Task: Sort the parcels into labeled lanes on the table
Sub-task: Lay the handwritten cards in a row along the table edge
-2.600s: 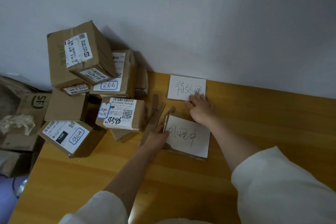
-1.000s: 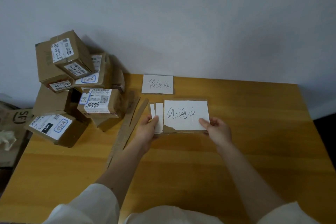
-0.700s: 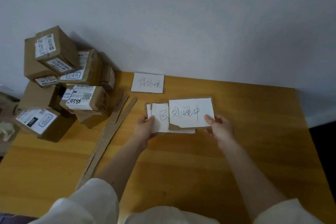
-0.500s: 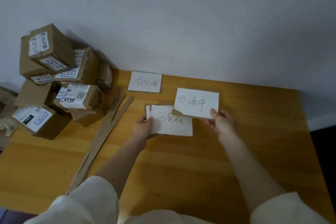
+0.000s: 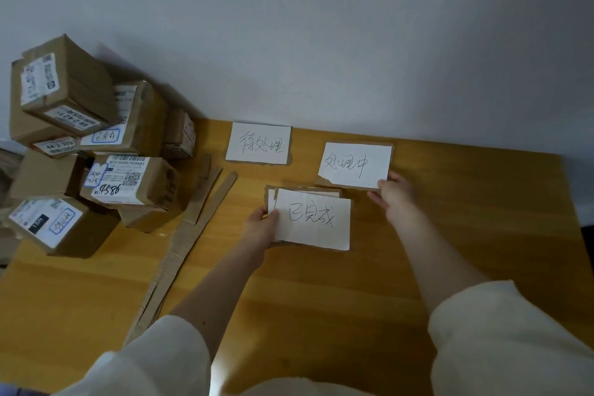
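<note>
On the tabletop (image 5: pixel 450 235), three label cards lie with their long sides running left to right, writing upright toward the person. The right hand (image 5: pixel 393 194) pinches the right card (image 5: pixel 355 165) by its near corner; the left hand (image 5: pixel 262 223) grips the near card (image 5: pixel 313 223) and those beneath. Parcels (image 5: pixel 96 151) are heaped at the far left corner, against the wall.

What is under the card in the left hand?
Under the front card in the left hand, edges of more cards stick out; their number and writing are covered.
</note>
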A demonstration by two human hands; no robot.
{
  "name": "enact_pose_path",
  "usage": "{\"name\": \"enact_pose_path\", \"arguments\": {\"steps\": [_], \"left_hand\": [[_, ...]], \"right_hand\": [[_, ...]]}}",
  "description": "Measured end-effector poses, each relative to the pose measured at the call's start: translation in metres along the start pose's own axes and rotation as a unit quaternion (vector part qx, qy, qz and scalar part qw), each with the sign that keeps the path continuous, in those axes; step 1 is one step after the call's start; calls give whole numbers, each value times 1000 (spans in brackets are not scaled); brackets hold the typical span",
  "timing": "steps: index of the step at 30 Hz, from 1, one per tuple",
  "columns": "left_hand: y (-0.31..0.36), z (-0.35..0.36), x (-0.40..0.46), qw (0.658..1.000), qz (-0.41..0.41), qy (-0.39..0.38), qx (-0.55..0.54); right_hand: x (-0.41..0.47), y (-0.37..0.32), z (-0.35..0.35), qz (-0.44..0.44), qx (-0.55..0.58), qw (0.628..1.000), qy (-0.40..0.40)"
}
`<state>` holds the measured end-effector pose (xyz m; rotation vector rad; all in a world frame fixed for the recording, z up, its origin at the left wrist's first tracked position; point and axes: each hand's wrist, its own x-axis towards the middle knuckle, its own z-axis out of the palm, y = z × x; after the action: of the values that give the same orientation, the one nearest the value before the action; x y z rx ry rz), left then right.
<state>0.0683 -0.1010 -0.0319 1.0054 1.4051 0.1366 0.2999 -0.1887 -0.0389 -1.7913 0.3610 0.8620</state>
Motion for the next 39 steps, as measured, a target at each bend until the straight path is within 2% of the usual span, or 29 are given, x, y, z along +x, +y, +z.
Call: {"name": "enact_pose_path", "arguments": {"steps": [6, 9, 12, 15, 18, 20, 27, 39], "left_hand": [[0, -3, 16, 1000, -15, -5, 2], [-2, -4, 21, 1000, -17, -4, 11], [-3, -6, 26, 1000, -23, -7, 16], [-4, -6, 29, 999, -26, -14, 12], [-5, -6, 31, 999, -31, -19, 5], [-5, -8, 32, 999, -33, -21, 1], [-6, -14, 36, 999, -33, -22, -4], [-5, -15, 36, 999, -31, -27, -4]], "right_hand": [[13, -1, 16, -20, -50, 999, -8], [9, 0, 20, -79, -149, 986, 6], [3, 4, 23, -181, -271, 945, 33], [3, 14, 31, -271, -365, 890, -38], [3, 23, 42, -300, -444, 838, -105], [4, 27, 49, -298, -471, 820, -130], [20, 28, 60, -287, -501, 802, -153], [28, 22, 60, -282, -500, 803, -157]]}}
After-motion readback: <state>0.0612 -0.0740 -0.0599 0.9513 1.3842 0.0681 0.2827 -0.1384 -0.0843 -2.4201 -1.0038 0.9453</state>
